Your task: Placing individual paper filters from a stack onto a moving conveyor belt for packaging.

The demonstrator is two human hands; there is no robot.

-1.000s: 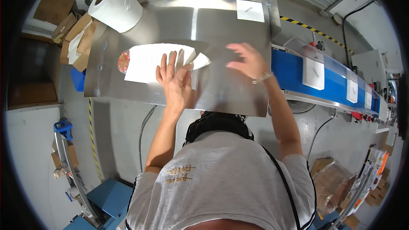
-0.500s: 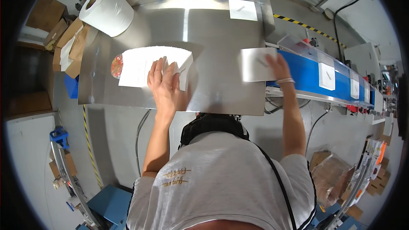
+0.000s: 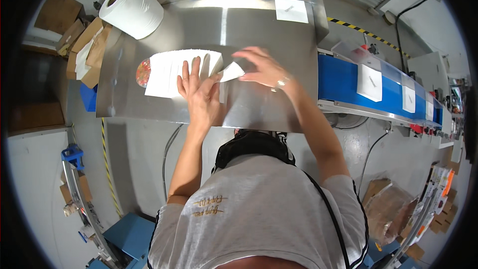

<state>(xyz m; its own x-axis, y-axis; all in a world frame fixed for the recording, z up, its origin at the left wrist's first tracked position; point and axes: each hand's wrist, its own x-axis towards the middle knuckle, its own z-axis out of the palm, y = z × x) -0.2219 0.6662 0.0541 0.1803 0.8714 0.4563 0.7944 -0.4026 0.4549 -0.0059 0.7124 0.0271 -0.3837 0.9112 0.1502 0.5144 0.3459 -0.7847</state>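
A long row of white paper cards or folded sheets [image 3: 167,72] lies packed together on the metal table [image 3: 269,35]. My left hand [image 3: 199,89] rests on the row's right part with its fingers stretched out. At the row's right end one white card [image 3: 232,72] tilts away from the rest, beside my left thumb. My right hand [image 3: 264,69] is at that card's outer edge, thumb and fingers apart; whether the thumb touches it I cannot tell. A round, red patterned object [image 3: 143,72] shows partly at the row's left end.
On the right runs a blue conveyor belt [image 3: 338,79] with several white cards [image 3: 369,82] on it, behind a clear guard. A large white paper roll [image 3: 132,9] stands at the table's back left, and a single white card [image 3: 292,10] lies at the back right.
My right hand has come left from the belt's near end to the row, without the card it held. Another card now lies near the belt's start. My left hand stays on the row.
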